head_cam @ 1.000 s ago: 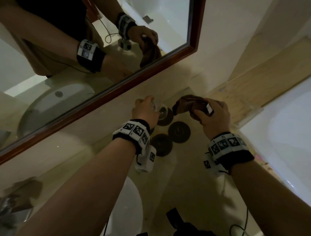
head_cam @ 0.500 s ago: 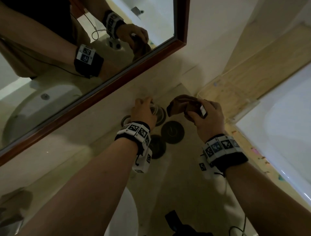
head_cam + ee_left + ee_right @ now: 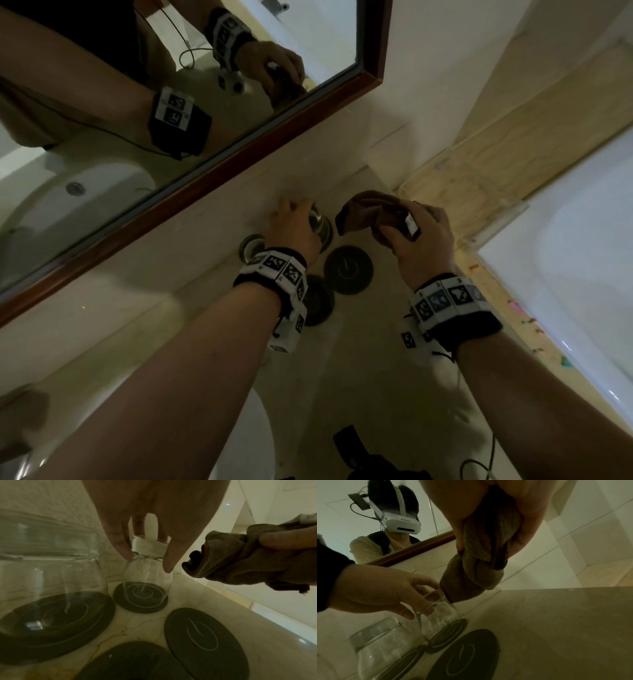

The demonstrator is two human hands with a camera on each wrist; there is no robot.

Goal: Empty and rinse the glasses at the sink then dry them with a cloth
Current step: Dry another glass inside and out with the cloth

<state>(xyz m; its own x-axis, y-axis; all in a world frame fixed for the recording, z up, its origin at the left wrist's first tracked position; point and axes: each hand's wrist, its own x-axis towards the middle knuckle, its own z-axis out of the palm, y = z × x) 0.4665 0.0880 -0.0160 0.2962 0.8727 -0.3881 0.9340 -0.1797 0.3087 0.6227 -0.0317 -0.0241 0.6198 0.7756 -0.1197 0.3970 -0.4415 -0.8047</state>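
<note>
My left hand grips the rim of a small clear glass from above. The glass stands upright on the far dark coaster near the wall. A second clear glass stands on the coaster to its left. My right hand holds a bunched brown cloth just right of the held glass, above the counter and not touching it.
Two empty dark coasters lie on the pale stone counter. A wood-framed mirror hangs behind. The white basin's edge is at the near left, a white bathtub at the right, and a dark cabled device below.
My left hand has lowered the glass onto the far coaster by the wall. My right hand with the cloth has stayed beside it.
</note>
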